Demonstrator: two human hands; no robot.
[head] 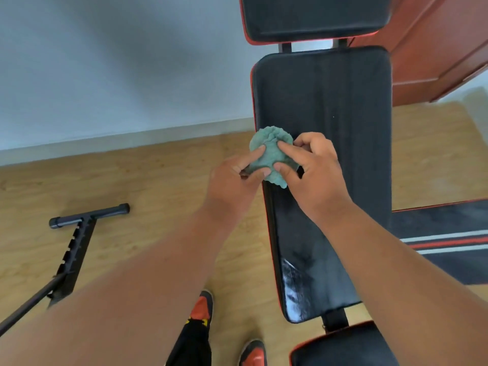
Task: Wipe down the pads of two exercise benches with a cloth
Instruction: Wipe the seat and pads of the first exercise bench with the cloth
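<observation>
Fingers [260,151] of the left hand [235,180] and those of the right hand [314,167] pinch the same crumpled green cloth [270,154] from either side, thumbs and forefingers closed on its folds, so both hands hold it bunched between them. Whether the cloth touches the surface beneath or is held just above it cannot be told. It sits over the left edge of the long black back pad [324,107] of an exercise bench, roughly at the pad's middle height. Both bare forearms reach in from the bottom of the view and converge on the cloth.

Beyond the long pad, a shorter black head pad [314,17] with red trim continues the bench, joined by two dark struts. Nearer the person, a seat pad [343,350] with a red edge shows at the lower right. The lower part of the long pad looks glossy with streaks.

Red and black shoes [202,306] stand on the wooden floor [158,180] beside the bench. Left of them lies a black notched metal frame [76,241] with a crossbar. A dark mat with red and grey stripes [449,241] lies to the right, and reddish wooden furniture [435,48] stands at the upper right against a pale wall [105,62]
</observation>
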